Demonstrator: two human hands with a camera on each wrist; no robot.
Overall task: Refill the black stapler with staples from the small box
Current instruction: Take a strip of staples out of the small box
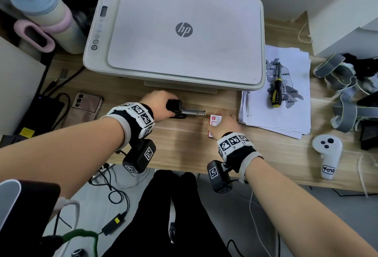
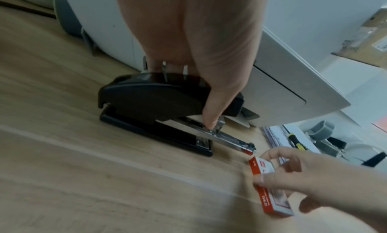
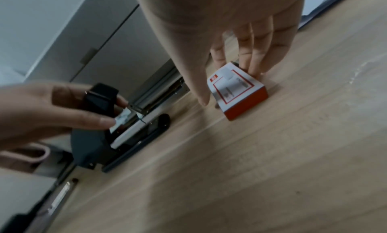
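Observation:
The black stapler (image 1: 176, 108) lies on the wooden desk (image 1: 184, 140) just in front of the printer. Its metal staple tray (image 1: 194, 112) is slid out to the right. My left hand (image 1: 163, 103) grips the stapler's body from above, and in the left wrist view the thumb (image 2: 211, 119) presses on the metal at the tray's base (image 2: 230, 140). The small red and white staple box (image 1: 214, 121) rests flat on the desk just right of the tray's tip. My right hand (image 1: 222, 122) pinches the box (image 3: 236, 91), fingers at its far end, thumb at its near side. The box (image 2: 270, 187) looks closed.
A white printer (image 1: 180, 31) fills the desk behind the stapler. A stack of papers (image 1: 286, 117) with a yellow and black screwdriver (image 1: 275, 93) lies to the right, with a white controller (image 1: 327, 154) and grey straps (image 1: 343, 97) beyond. A phone (image 1: 88, 103) lies left.

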